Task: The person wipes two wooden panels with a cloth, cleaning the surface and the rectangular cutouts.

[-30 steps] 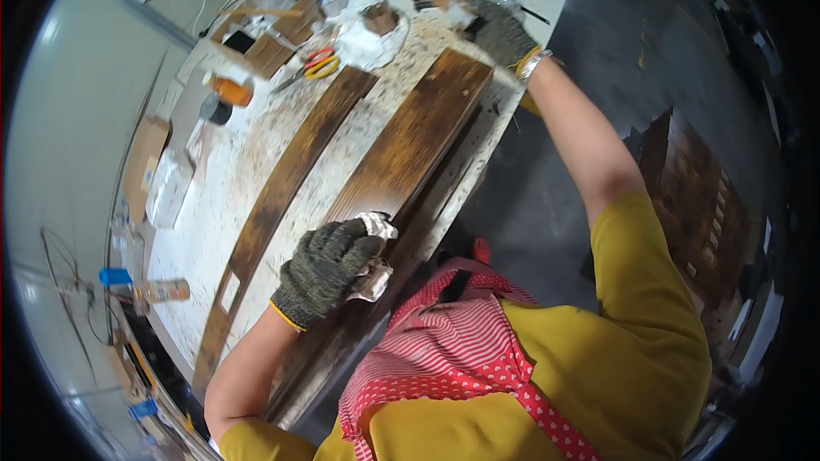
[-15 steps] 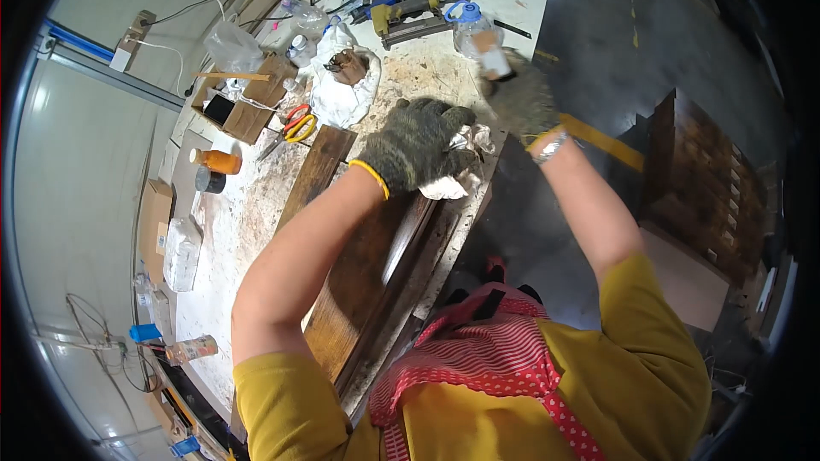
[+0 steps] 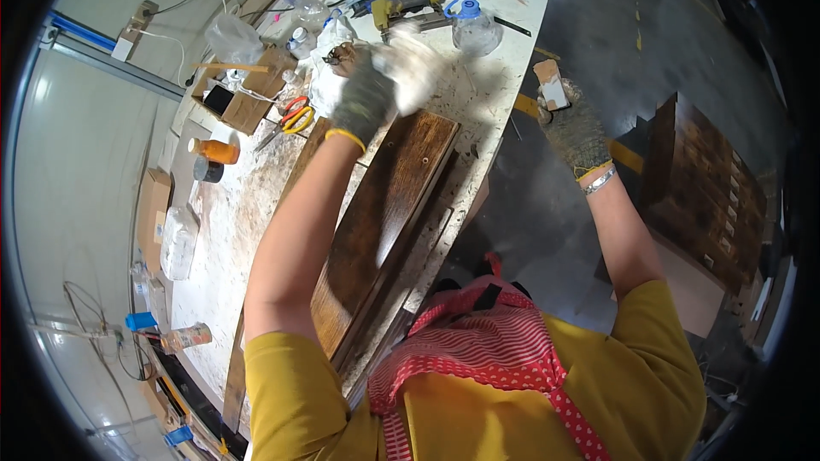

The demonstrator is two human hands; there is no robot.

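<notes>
My left hand point(image 3: 362, 107), in a dark grey knit glove with a yellow cuff, is closed on a crumpled white cloth point(image 3: 415, 67). Hand and cloth are blurred by motion above the far end of a dark stained wooden board point(image 3: 395, 183). Two small holes show near that end of the board. Past the table's right edge, my gloved right hand point(image 3: 574, 131) grips a small brown-and-white block point(image 3: 551, 85), whose exact kind I cannot tell. Beside my left hand, a brown piece rests on a white rag point(image 3: 320, 90), partly hidden behind the glove.
Nail guns point(image 3: 406, 7) and a clear jug point(image 3: 477, 30) with a blue cap stand at the table's far end. Scissors point(image 3: 295, 117), an orange bottle point(image 3: 218, 151) and an open cardboard box point(image 3: 256, 111) lie leftward. A dark wooden piece point(image 3: 700, 188) stands at right.
My left hand has lifted the cloth off the board's end and moved away and left. My right hand has swung right with the block, away from the jug.
</notes>
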